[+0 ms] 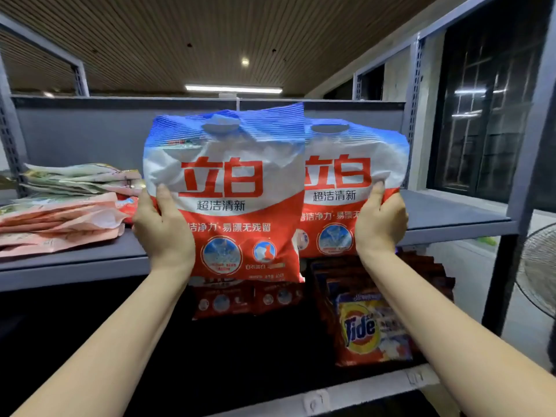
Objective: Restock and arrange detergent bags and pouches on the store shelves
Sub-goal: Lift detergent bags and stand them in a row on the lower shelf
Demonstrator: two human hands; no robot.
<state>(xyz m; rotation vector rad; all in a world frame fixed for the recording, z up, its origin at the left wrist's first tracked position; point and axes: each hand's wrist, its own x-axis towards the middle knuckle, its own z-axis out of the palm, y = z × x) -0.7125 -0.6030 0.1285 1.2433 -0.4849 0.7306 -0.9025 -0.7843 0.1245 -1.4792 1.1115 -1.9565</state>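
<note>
Two red, white and blue detergent bags stand side by side in front of the upper shelf, both upright and overlapping, the near bag covering the left edge of the far bag. The left hand grips the near bag at its left edge: the thumb lies across the printed front, and the other fingers are curled out of sight behind the bag. The right hand grips the far bag at its right edge in the same way, thumb on the front and the remaining fingers hidden behind. The near bag's bottom hangs below the shelf lip; whether the far bag rests on the shelf cannot be told.

Left of the left-hand fingers, a stack of flat pink and green pouches lies on the same shelf, near the hand. Below both hands, on the lower shelf, stand red detergent packs and, beneath the right-hand fingers, an orange Tide bag. A fan stands well to the right of the shelving.
</note>
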